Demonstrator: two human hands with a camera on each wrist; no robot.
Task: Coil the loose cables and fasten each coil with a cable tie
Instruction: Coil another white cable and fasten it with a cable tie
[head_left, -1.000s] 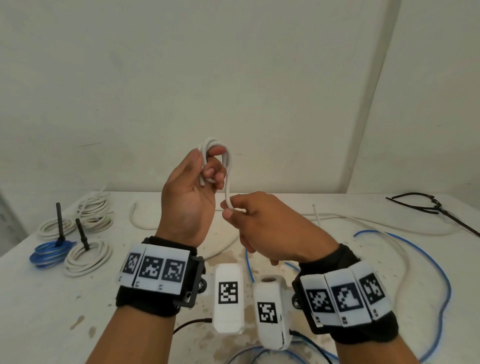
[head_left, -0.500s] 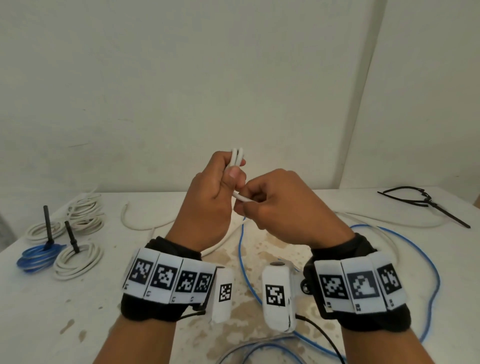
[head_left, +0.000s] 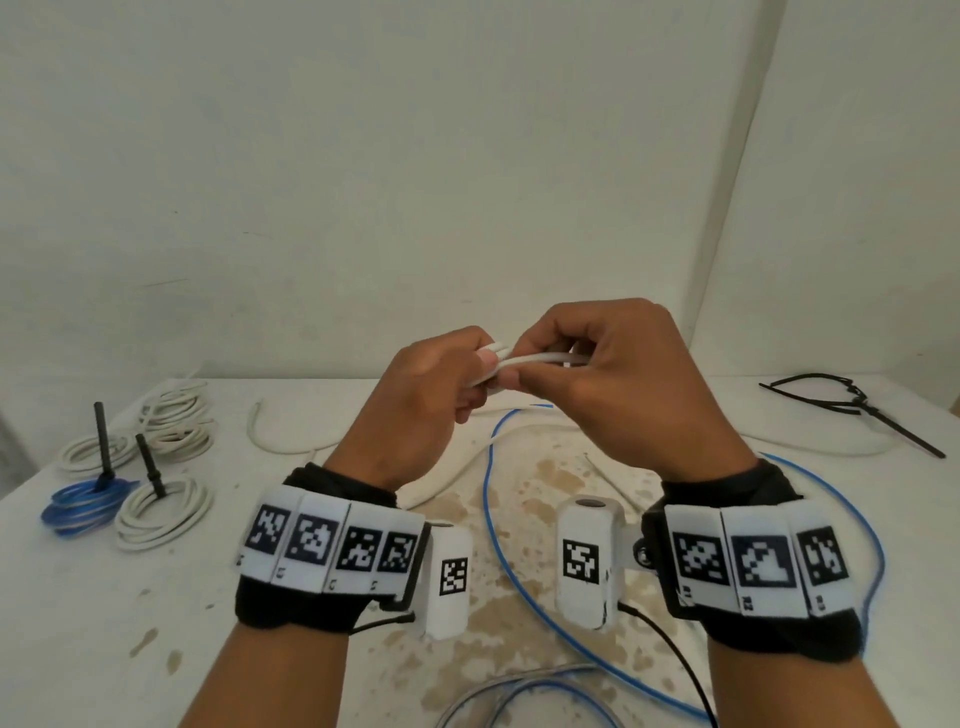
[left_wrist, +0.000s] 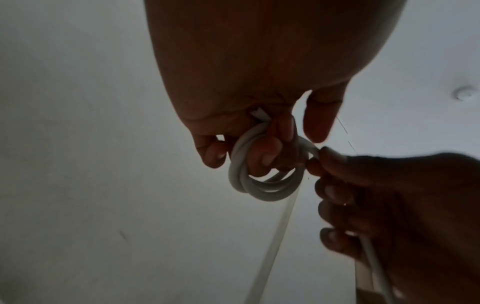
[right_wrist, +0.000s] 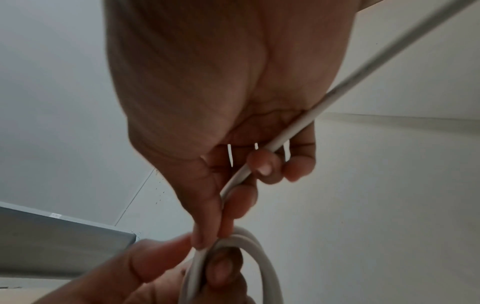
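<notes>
My left hand (head_left: 441, 384) holds a small coil of white cable (left_wrist: 262, 185) above the table, its loops wound round the curled fingers (left_wrist: 270, 152). My right hand (head_left: 597, 374) pinches the same white cable (head_left: 540, 359) between thumb and forefinger right beside the coil, and the free length (right_wrist: 337, 88) runs back through its palm. Both hands meet at chest height over the table's middle. The rest of the white cable (head_left: 467, 467) trails down onto the table.
Tied coils sit at the left: a blue one (head_left: 85, 504) and white ones (head_left: 161, 512) with black tie tails upright. A loose blue cable (head_left: 491, 525) loops across the stained white table (head_left: 156, 623). Black cable ties (head_left: 852, 410) lie far right.
Both hands have dropped lower and closed together. The right hand has swung over to the right of the coil, laying the cable across the left hand's loops.
</notes>
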